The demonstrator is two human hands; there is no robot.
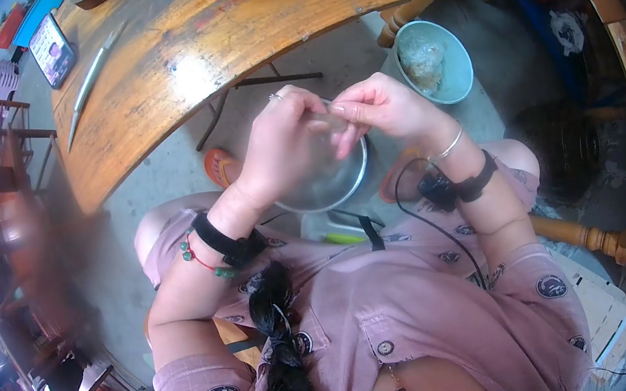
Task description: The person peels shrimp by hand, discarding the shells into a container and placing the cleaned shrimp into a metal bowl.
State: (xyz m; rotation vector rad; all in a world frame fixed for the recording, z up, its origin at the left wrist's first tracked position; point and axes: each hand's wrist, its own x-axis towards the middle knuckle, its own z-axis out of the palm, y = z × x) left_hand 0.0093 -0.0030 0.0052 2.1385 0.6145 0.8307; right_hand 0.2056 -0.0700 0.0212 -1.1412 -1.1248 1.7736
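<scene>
Left hand (279, 148), right hand (395, 112) together over bowl (323, 209); can't tell what fingers pinch. Best kept above bowl, soft.

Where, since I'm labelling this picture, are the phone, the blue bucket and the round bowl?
Phone (53, 52): head view, middle of the screen.
Blue bucket (460, 69): head view, inner wall, right side.
Round bowl (329, 182): head view, inner surface.

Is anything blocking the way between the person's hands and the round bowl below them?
Nothing visible stands between the left hand or right hand and the bowl. The wooden table is ahead and the light-blue bucket to the right, both outside that gap.
</scene>
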